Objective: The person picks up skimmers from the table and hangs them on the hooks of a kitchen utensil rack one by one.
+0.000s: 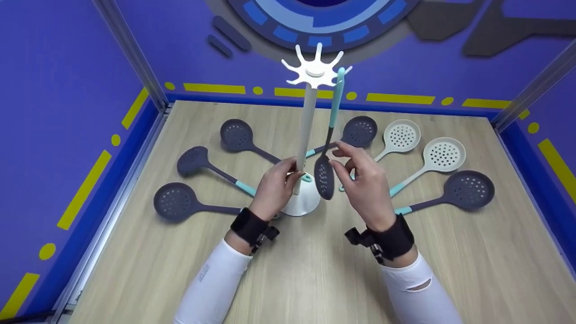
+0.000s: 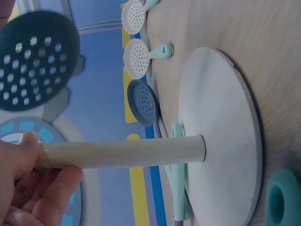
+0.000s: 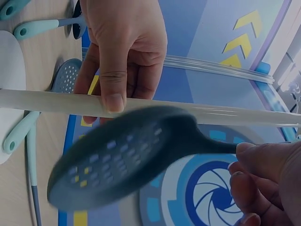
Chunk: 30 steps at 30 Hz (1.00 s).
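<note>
A white utensil stand [image 1: 314, 72] with radiating hooks rises on a pole from its round base [image 2: 221, 117]. My left hand [image 1: 276, 184] grips the pole [image 2: 122, 153] low down, thumb and fingers around it. One dark grey skimmer [image 1: 324, 177] with a turquoise handle hangs from a hook on the stand's right, its perforated head down. Beside its neck is my right hand [image 1: 362, 175], thumb and index fingertip parted, right at the shaft. In the right wrist view the thumb [image 3: 256, 153] covers part of the shaft, and the skimmer's head looks blurred.
Several skimmers lie fanned around the base: dark ones such as the near-left one [image 1: 175, 202] and the right one [image 1: 469, 190], and two pale ones, including the outer one [image 1: 444, 155]. Blue panels [image 1: 54, 112] enclose the wooden table [image 1: 310, 274] at back and sides.
</note>
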Motion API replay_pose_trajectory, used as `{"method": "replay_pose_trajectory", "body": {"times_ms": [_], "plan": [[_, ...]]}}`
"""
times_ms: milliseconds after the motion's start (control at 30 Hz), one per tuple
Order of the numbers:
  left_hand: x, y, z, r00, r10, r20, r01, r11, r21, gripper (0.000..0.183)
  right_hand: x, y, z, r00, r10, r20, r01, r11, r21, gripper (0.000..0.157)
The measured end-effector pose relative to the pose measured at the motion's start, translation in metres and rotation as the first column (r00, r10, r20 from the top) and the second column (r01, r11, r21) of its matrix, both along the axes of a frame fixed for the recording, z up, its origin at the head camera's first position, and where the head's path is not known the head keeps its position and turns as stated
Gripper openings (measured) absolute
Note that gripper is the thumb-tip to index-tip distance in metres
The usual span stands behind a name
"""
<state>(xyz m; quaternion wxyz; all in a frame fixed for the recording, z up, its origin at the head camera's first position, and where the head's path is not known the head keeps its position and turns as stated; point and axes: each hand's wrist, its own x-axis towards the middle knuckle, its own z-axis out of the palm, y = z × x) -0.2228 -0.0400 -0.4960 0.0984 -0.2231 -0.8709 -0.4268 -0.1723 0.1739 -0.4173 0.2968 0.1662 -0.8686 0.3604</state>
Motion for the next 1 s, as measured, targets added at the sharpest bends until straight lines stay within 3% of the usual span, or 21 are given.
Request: {"method": "replay_pose_trajectory", "body": {"times_ms": [367, 700, 1000], "plan": [[-0.001, -0.001, 0.000, 1.000, 0.011, -0.019, -0.011, 1.000, -0.002, 0.015, -0.001, 0.007, 0.001, 1.000, 0.011, 0.004, -0.011, 1.000, -0.004, 0.035], [0.001, 0.000, 0.003, 0.999, 0.017, 0.030, -0.016, 1.000, -0.013, 0.021, 0.000, 0.016, 0.004, 1.000, -0.005, 0.007, 0.005, 1.000, 0.024, 0.028], [0.001, 0.002, 0.002, 0.999, 0.032, 0.020, -0.031, 0.999, -0.038, 0.017, -0.002, 0.032, 0.008, 0.998, -0.054, 0.034, 0.053, 0.998, 0.038, 0.028]]}}
